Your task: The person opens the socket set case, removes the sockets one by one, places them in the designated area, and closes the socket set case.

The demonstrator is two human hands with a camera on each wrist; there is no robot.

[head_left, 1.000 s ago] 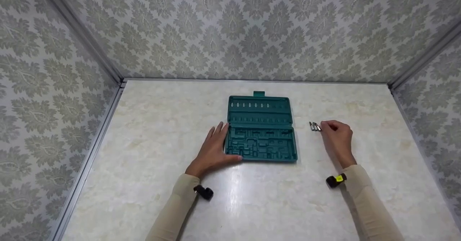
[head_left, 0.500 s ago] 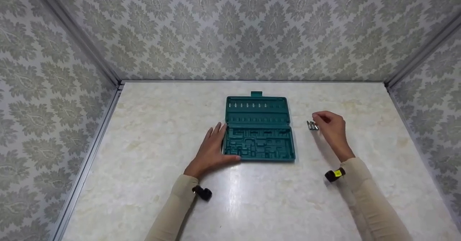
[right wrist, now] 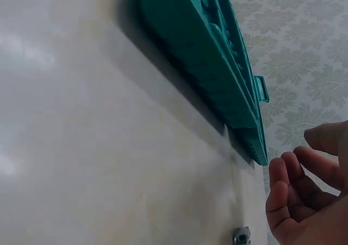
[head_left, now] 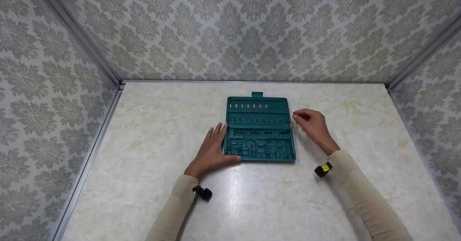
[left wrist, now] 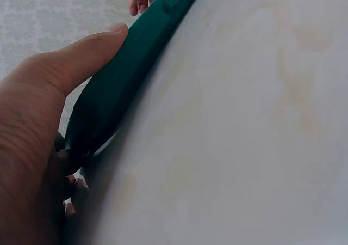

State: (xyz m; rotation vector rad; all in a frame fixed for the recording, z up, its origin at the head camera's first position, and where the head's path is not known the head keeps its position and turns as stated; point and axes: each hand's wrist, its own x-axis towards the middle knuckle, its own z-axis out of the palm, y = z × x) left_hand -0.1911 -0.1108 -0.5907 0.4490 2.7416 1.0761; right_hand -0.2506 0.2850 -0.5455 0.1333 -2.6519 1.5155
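- The green case [head_left: 260,129] lay unfolded on the pale table [head_left: 144,143], between the hands.
- It looked like moulded plastic: probably light, stiff and apt to slide when nudged, with the hinge [head_left: 258,126] likely its weakest part.
- The near half's side rims seemed the best hold; lifting by the far half [head_left: 258,113] alone might have let it fold.
- The left hand [head_left: 212,151] was spread wide around the near left corner, fingers along the side, thumb at the front edge.
- The right hand [head_left: 314,126] hovered just beside the far half's right edge, fingers loosely bent, thumb and forefinger narrowly apart, nothing visible between them.
- Each half's long axis ran left to right; the latch [head_left: 257,94] pointed toward the back wall [head_left: 230,25].
- A shiny metal piece [right wrist: 242,235] lay near the right hand; its direction was unclear.
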